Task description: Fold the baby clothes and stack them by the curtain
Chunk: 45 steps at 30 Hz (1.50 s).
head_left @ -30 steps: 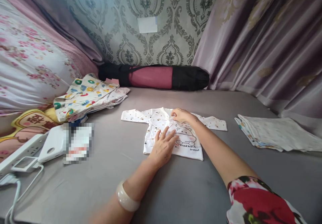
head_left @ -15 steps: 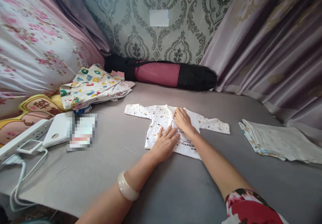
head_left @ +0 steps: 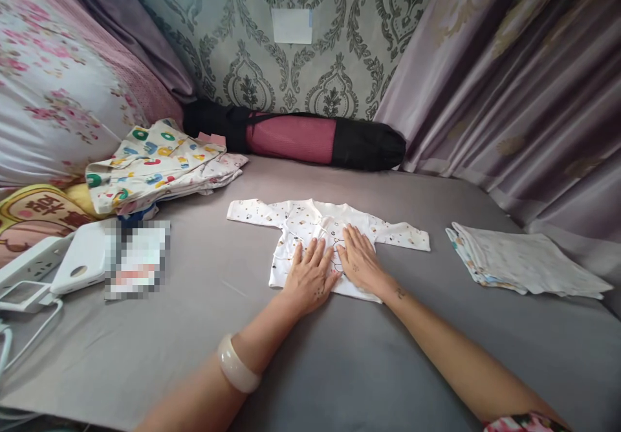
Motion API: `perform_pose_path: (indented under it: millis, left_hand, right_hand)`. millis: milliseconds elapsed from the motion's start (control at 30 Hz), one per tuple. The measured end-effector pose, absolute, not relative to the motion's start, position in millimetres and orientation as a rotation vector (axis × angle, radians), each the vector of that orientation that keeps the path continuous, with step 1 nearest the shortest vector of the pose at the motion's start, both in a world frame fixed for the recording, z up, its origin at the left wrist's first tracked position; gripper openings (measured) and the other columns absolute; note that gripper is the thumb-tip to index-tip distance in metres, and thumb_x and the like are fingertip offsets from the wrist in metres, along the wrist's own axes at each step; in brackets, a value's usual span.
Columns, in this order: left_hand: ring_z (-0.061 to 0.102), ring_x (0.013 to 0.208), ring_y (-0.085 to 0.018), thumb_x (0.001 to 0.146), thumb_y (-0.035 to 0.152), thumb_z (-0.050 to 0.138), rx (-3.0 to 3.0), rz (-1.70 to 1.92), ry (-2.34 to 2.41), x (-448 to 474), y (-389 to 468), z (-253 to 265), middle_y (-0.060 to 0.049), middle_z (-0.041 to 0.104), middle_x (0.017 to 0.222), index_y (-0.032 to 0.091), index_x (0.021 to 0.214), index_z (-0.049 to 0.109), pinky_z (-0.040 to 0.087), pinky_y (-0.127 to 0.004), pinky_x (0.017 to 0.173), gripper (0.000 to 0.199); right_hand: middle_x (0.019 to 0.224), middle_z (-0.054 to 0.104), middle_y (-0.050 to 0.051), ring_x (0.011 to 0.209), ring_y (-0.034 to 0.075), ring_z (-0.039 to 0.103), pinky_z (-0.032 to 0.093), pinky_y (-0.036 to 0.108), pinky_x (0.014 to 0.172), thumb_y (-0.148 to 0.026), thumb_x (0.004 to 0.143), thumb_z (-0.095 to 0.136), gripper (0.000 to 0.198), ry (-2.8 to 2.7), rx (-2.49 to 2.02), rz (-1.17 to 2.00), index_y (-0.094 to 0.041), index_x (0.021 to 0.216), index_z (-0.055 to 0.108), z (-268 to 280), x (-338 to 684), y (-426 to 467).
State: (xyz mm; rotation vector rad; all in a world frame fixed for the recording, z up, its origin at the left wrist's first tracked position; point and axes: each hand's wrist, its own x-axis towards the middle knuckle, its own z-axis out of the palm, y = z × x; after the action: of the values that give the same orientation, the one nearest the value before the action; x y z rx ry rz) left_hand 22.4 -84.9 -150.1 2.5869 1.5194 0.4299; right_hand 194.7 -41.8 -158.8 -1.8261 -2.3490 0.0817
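A small white baby shirt with a tiny coloured print lies spread on the grey sheet, both sleeves stretched out sideways. My left hand rests flat on its lower front, fingers extended. Beside it, my right hand lies flat on the right half of the front, fingers stretched out. Neither hand grips the cloth. The hands cover much of the printed drawing on the shirt's front. A pale bangle circles my left wrist.
Folded cloths lie to the right. At the left are a pile of patterned clothes, a white device, a power strip with cables and a blurred packet. A black and pink rolled bag lies along the wall.
My right hand has left the shirt's neckline, where its fingers were pinched, and now lies flat lower on the front. My left hand stays flat on the shirt. The view has shifted slightly.
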Motion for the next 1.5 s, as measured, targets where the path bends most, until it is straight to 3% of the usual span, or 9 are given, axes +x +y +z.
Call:
perform_pose_path:
  millis: [433, 567, 700, 800, 1033, 1133, 1200, 1333, 1500]
  left_hand:
    - [0.018, 0.146, -0.032, 0.098, 0.053, 0.023, 2.61, 0.382, 1.525, 21.3, -85.2, -154.7, -0.011, 0.028, 0.156, 0.019, 0.147, 0.034, 0.017, -0.059, 0.115, 0.061]
    - [0.019, 0.145, -0.031, 0.098, 0.053, 0.023, 2.6, 0.392, 1.536, 21.5, -84.8, -156.2, -0.01, 0.028, 0.156, 0.021, 0.147, 0.034, 0.017, -0.058, 0.115, 0.06]
    - [0.021, 0.145, -0.032, 0.098, 0.052, 0.027, 2.564, 0.406, 1.519, 21.4, -84.5, -151.9, -0.012, 0.03, 0.155, 0.019, 0.146, 0.036, 0.017, -0.059, 0.115, 0.059]
    - [0.023, 0.144, -0.032, 0.097, 0.051, 0.029, 2.543, 0.414, 1.504, 20.5, -85.1, -146.6, -0.013, 0.032, 0.154, 0.017, 0.144, 0.039, 0.018, -0.058, 0.115, 0.059]
    - [0.024, 0.144, -0.03, 0.099, 0.048, 0.027, 2.474, 0.479, 1.589, 15.5, -85.7, -138.4, -0.014, 0.038, 0.151, 0.014, 0.138, 0.043, 0.016, -0.057, 0.116, 0.055]
    - [0.024, 0.144, -0.03, 0.099, 0.046, 0.029, 2.467, 0.507, 1.63, 13.4, -84.6, -137.5, -0.015, 0.039, 0.15, 0.015, 0.136, 0.045, 0.016, -0.057, 0.117, 0.051]
    - [0.024, 0.144, -0.031, 0.098, 0.045, 0.03, 2.472, 0.508, 1.633, 12.4, -84.0, -137.8, -0.015, 0.039, 0.15, 0.015, 0.135, 0.045, 0.015, -0.058, 0.116, 0.05]
    - [0.022, 0.144, -0.034, 0.097, 0.049, 0.031, 2.456, 0.467, 1.656, 11.1, -83.5, -139.2, -0.014, 0.036, 0.152, 0.016, 0.138, 0.044, 0.015, -0.061, 0.115, 0.054]
    - [0.018, 0.144, -0.039, 0.096, 0.055, 0.026, 2.431, 0.388, 1.725, 12.1, -83.2, -144.4, -0.012, 0.03, 0.156, 0.02, 0.145, 0.037, 0.014, -0.069, 0.111, 0.061]
  right_hand:
    - [0.157, 0.024, 0.016, 0.145, 0.028, 0.019, 0.015, 0.046, 0.117, -0.039, 0.099, 0.018, 0.061, -2.203, -2.013, 0.087, -0.006, 0.149, 0.029, -158.2, 187.0, 43.5]
    - [0.153, 0.034, 0.016, 0.141, 0.027, 0.028, 0.019, 0.044, 0.115, -0.031, 0.098, 0.026, 0.052, -2.176, -1.933, 0.01, -0.009, 0.143, 0.042, -157.8, 189.7, 45.0]
    - [0.137, 0.053, 0.012, 0.123, 0.021, 0.049, 0.034, 0.034, 0.104, -0.021, 0.094, 0.034, 0.037, -2.078, -1.813, -0.003, -0.015, 0.116, 0.063, -154.0, 197.5, 45.5]
    - [0.124, 0.06, 0.011, 0.112, 0.022, 0.053, 0.038, 0.034, 0.098, -0.02, 0.092, 0.037, 0.03, -2.071, -1.746, 0.006, -0.018, 0.1, 0.066, -151.3, 202.4, 47.4]
    - [0.111, 0.064, 0.009, 0.104, 0.021, 0.054, 0.036, 0.031, 0.093, -0.018, 0.088, 0.043, 0.023, -2.217, -1.735, 0.027, -0.018, 0.089, 0.066, -132.8, 206.8, 42.7]
    - [0.09, 0.069, 0.005, 0.087, 0.019, 0.058, 0.038, 0.026, 0.078, -0.029, 0.089, 0.044, 0.029, -2.112, -1.836, 0.187, -0.018, 0.08, 0.069, -120.7, 208.5, 46.7]
    - [0.084, 0.069, 0.004, 0.079, 0.018, 0.058, 0.037, 0.026, 0.068, -0.037, 0.091, 0.041, 0.036, -1.956, -1.949, 0.221, -0.018, 0.084, 0.071, -116.3, 210.0, 54.2]
    - [0.096, 0.07, 0.005, 0.088, 0.019, 0.059, 0.036, 0.028, 0.072, -0.031, 0.089, 0.043, 0.03, -1.964, -1.998, 0.156, -0.022, 0.093, 0.072, -120.6, 212.8, 73.8]
    - [0.102, 0.067, 0.005, 0.101, 0.022, 0.056, 0.037, 0.033, 0.085, -0.031, 0.085, 0.052, 0.02, -1.952, -2.064, 0.19, -0.023, 0.09, 0.07, -137.6, 212.9, 91.9]
